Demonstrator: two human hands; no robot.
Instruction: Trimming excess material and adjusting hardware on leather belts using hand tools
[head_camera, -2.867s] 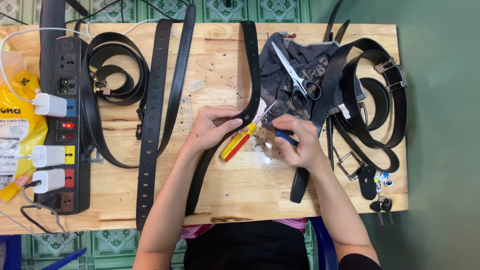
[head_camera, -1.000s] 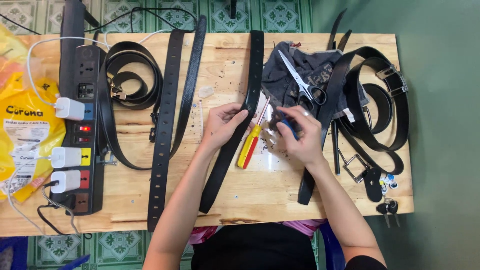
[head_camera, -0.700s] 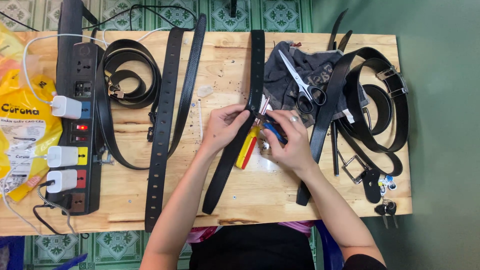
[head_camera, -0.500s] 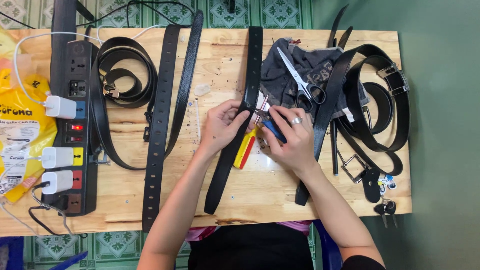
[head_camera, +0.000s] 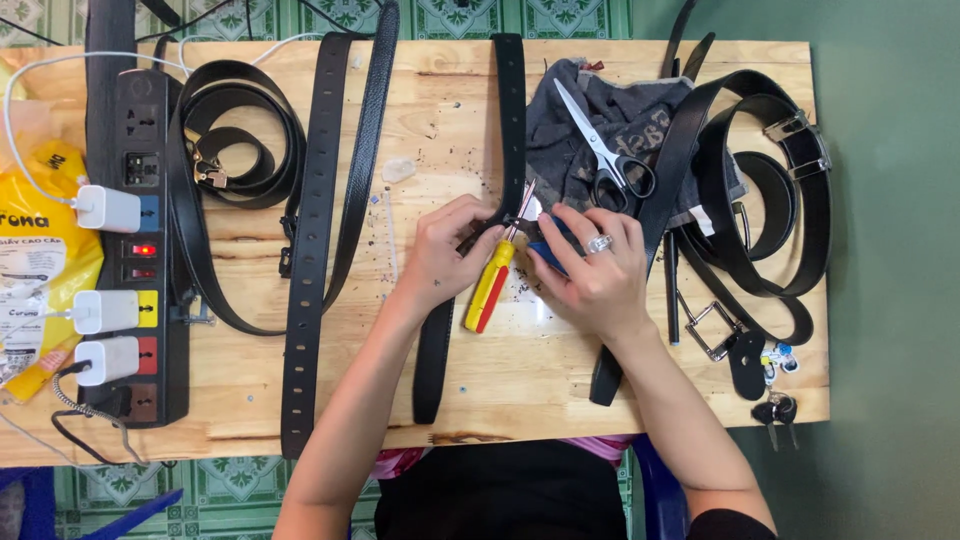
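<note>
Your hands meeting mid-counter (head_camera: 560, 400) over a belt (head_camera: 511, 130) and screwdriver (head_camera: 490, 285), power strip (head_camera: 135, 250) far left, scissors (head_camera: 605, 150) on cloth (head_camera: 640, 115) behind, coiled belts (head_camera: 770, 200) right, keys (head_camera: 775, 410) at the right front corner

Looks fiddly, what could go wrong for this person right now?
The screwdriver lies loose under both hands; its metal tip sits close to the left hand fingers and could jab them. The black belt pinched there might slip sideways. The scissors lie open on the grey cloth, near the right hand.
</note>
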